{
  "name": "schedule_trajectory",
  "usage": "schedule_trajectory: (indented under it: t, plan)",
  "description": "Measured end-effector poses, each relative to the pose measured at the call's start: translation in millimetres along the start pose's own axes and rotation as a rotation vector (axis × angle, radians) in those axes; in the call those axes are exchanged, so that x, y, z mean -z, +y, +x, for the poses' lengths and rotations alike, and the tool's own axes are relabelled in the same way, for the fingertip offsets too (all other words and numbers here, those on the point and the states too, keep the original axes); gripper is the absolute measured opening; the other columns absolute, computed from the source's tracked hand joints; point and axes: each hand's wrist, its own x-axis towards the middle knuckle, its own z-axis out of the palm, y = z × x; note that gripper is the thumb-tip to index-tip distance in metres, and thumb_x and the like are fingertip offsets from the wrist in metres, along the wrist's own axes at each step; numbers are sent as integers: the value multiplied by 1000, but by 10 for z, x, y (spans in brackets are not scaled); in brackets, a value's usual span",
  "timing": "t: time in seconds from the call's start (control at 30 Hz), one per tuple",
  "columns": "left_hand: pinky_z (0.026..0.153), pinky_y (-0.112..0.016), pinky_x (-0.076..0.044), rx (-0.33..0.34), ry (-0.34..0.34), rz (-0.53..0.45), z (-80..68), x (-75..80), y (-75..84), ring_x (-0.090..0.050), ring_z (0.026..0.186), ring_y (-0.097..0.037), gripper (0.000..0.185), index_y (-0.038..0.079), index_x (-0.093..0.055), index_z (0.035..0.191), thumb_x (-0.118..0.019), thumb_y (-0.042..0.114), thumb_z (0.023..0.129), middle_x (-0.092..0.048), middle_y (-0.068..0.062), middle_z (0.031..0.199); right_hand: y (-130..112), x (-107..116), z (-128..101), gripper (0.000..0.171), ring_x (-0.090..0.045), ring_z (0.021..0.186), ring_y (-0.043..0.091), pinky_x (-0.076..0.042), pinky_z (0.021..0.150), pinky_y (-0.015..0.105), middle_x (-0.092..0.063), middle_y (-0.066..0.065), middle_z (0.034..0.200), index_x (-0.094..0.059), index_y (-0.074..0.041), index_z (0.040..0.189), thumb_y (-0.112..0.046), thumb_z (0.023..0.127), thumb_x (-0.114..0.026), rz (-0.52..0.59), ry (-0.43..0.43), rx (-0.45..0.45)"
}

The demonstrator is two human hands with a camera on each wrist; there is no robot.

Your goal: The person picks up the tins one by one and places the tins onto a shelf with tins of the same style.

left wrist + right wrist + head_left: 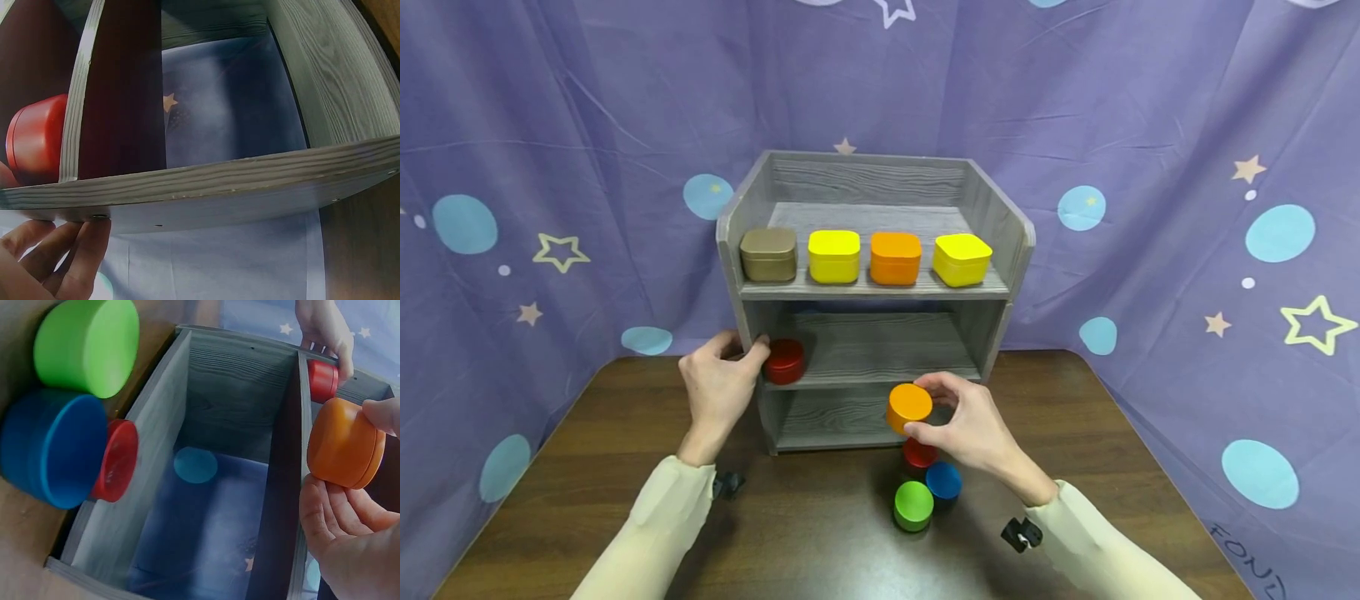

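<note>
My right hand [973, 425] pinches an orange round tin [908, 406] between thumb and fingers, in front of the lower part of a grey wooden shelf [880, 350]. The right wrist view shows the same orange tin [340, 444] with its lid seam facing the thumb side. At the shelf's left side panel, my left hand [718, 387] grips the edge, fingers on the outer face and thumb inside. Its thumb lies right at a red round tin [785, 362] on the middle level. That red tin [39, 137] also appears in the left wrist view.
Square tins line the top level: bronze [769, 255], yellow [834, 257], orange [895, 258] and another yellow [962, 260]. Before the shelf, a red round tin [919, 454], a blue one [943, 481] and a green one [913, 506] stand close together on the brown table [820, 533].
</note>
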Motion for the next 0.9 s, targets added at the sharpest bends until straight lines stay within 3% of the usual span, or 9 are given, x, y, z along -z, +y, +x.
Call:
schedule_trajectory:
  t: [0.17, 0.4, 0.7, 0.9]
  plan:
    - [63, -11, -36, -6, 2, 0, 4, 7, -1, -46, 65, 22, 19, 3, -77, 74, -85, 19, 82, -78, -16, 70, -81, -15, 89, 53, -77, 107, 22, -62, 99, 37, -80, 8, 121, -72, -8, 129, -26, 83, -93, 4, -22, 26]
    - [63, -9, -37, 3, -6, -10, 4, 10, 3, -48, 65, 23, 18, 3, -78, 74, -85, 18, 82, -78, -15, 71, -188, -39, 196, 53, -75, 108, 24, -61, 102, 52, -79, 10, 123, -71, -7, 130, -23, 85, -91, 39, -50, 40]
    - [63, -9, -36, 1, 4, -5, 10, 8, 4, -48, 65, 21, 19, 3, -77, 73, -84, 18, 82, -77, -16, 69, -240, -141, 398, 54, -76, 107, 22, -62, 100, 43, -79, 9, 126, -71, -7, 133, -23, 85, -91, 31, -80, 34]
    - [62, -10, -36, 10, 2, 4, 2, 9, 15, -47, 64, 24, 19, 4, -77, 73, -85, 19, 82, -78, -14, 69, -265, -217, 526, 54, -75, 110, 25, -61, 103, 45, -78, 10, 130, -70, -6, 134, -23, 86, -89, 22, -102, 54]
